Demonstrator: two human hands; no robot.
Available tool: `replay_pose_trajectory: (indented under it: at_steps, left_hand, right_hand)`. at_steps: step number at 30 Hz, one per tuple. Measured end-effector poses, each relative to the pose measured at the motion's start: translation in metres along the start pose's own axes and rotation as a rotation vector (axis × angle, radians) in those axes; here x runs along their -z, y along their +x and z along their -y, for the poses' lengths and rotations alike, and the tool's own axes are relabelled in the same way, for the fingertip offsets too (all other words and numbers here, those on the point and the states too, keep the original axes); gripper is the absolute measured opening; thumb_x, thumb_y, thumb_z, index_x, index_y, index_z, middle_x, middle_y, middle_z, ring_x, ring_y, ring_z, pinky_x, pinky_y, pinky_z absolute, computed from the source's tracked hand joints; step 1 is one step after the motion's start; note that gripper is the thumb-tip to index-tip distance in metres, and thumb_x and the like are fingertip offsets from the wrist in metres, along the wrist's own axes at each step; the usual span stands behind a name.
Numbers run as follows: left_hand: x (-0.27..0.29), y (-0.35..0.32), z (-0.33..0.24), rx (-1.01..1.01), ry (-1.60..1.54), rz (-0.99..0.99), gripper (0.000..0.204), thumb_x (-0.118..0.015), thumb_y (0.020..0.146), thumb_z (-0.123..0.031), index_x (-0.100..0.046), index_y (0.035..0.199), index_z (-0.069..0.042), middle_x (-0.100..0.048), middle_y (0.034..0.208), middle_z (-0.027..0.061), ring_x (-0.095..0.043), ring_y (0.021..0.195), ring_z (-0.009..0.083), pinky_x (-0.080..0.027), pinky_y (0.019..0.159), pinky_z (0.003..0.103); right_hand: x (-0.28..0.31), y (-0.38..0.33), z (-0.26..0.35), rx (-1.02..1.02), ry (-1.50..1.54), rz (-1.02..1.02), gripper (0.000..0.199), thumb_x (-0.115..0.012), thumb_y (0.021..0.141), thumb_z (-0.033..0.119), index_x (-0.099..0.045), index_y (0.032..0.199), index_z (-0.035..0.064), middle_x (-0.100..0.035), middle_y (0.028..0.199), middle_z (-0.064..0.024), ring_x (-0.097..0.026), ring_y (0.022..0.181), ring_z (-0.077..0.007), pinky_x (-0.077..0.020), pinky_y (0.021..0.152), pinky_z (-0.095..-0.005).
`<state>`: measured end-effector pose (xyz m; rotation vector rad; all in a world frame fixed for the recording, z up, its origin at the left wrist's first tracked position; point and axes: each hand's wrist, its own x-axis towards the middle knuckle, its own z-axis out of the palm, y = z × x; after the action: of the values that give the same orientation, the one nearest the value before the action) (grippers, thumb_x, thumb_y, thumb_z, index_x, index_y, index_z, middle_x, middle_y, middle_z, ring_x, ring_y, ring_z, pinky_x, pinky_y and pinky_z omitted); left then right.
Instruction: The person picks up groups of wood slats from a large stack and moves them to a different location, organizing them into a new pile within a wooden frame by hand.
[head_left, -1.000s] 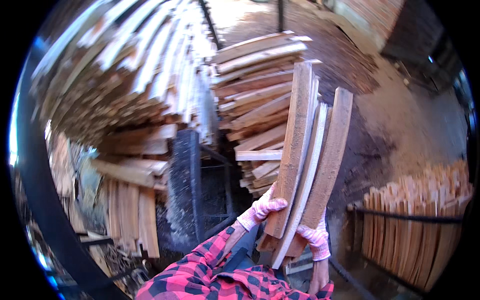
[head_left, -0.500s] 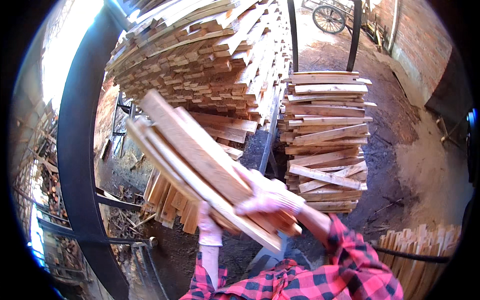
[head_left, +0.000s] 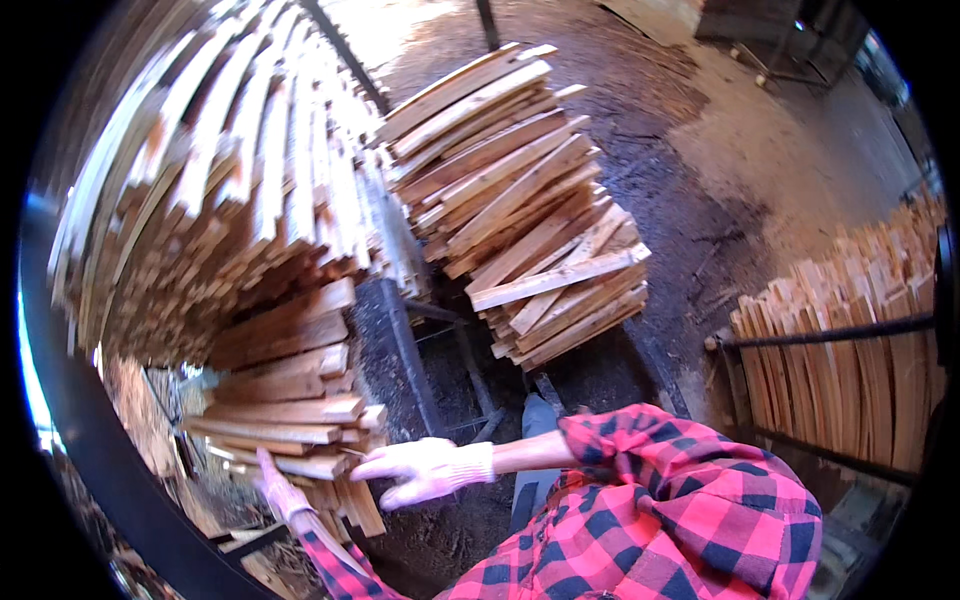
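Step in hand: by the look of it, the slats are just set down on the low stack of wooden slats (head_left: 285, 420) at the person's left, and the hands are squaring it.
Left hand (head_left: 278, 490): gloved, flat against the stack's near end; fingers look together, though part is hidden by the wood.
Right hand (head_left: 425, 468): pale glove, fingers loosely spread and stretched toward the stack's end, pinching nothing, just beside the boards.
Where the wood lies: under the big overhanging lumber pile (head_left: 220, 200), against a dark metal post (head_left: 405, 350).
Nearby: another crossed slat stack (head_left: 520, 210) ahead; upright slats in a rack (head_left: 850, 370) on the right.
Next move: probably pushing stray ends flush, needing an even press from both palms.
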<state>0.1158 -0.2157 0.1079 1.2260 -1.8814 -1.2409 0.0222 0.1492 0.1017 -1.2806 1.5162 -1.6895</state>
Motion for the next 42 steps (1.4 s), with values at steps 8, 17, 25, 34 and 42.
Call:
replay_pose_trajectory:
  at_steps: [8, 17, 25, 34, 42]
  left_hand:
    - [-0.315, -0.201, -0.077, -0.843, 0.190, 0.621, 0.071, -0.072, 0.094, -0.029, -0.039, 0.150, -0.002, -0.046, 0.150, 0.0184, -0.044, 0.138, 0.0262, -0.034, 0.114, 0.044]
    - [-0.601, -0.084, 0.182, -0.523, 0.840, 1.093, 0.083, -0.076, 0.083, -0.051, -0.049, 0.143, 0.000, -0.058, 0.138, 0.0240, -0.056, 0.129, 0.0368, -0.043, 0.109, 0.040]
    - [-0.637, -0.149, 0.178, -0.537, 1.289, 1.088, 0.103, -0.068, 0.074, -0.075, -0.044, 0.148, -0.007, -0.047, 0.147, 0.0210, -0.048, 0.131, 0.0396, -0.042, 0.109, 0.044]
    - [-0.663, -0.134, 0.190, -0.464, 1.021, 1.404, 0.103, -0.068, 0.077, -0.073, -0.044, 0.148, -0.002, -0.052, 0.144, 0.0244, -0.051, 0.133, 0.0372, -0.042, 0.110, 0.042]
    - [-0.644, -0.170, 0.164, -0.306, 1.146, 1.630, 0.114, -0.073, 0.069, -0.077, -0.047, 0.141, 0.007, -0.061, 0.130, 0.0283, -0.060, 0.122, 0.0373, -0.047, 0.103, 0.042]
  right_hand:
    - [0.098, -0.187, -0.228, -0.912, 0.208, -0.871, 0.074, -0.067, 0.088, 0.046, -0.051, 0.141, -0.0028, -0.061, 0.136, -0.0213, -0.058, 0.127, -0.0301, -0.0426, 0.109, -0.0360]
    - [0.193, -0.244, -0.393, -0.822, 0.438, -1.539, 0.097, -0.079, 0.084, 0.043, -0.030, 0.154, -0.0044, -0.043, 0.151, -0.0241, -0.043, 0.140, -0.0308, -0.0358, 0.114, -0.0361]
    - [0.240, -0.190, -0.435, -0.957, 0.507, -1.796, 0.110, -0.080, 0.082, 0.046, -0.018, 0.158, -0.0040, -0.047, 0.148, -0.0183, -0.047, 0.134, -0.0271, -0.0372, 0.111, -0.0341]
    - [0.229, -0.186, -0.449, -0.906, 0.743, -1.787, 0.119, -0.083, 0.080, 0.046, -0.004, 0.161, 0.0081, -0.045, 0.148, -0.0151, -0.046, 0.132, -0.0268, -0.0432, 0.105, -0.0396]
    - [0.204, -0.238, -0.458, -0.621, 1.289, -1.772, 0.098, -0.078, 0.084, 0.052, -0.030, 0.156, 0.0068, -0.038, 0.157, -0.0131, -0.039, 0.141, -0.0303, -0.0318, 0.117, -0.0493]
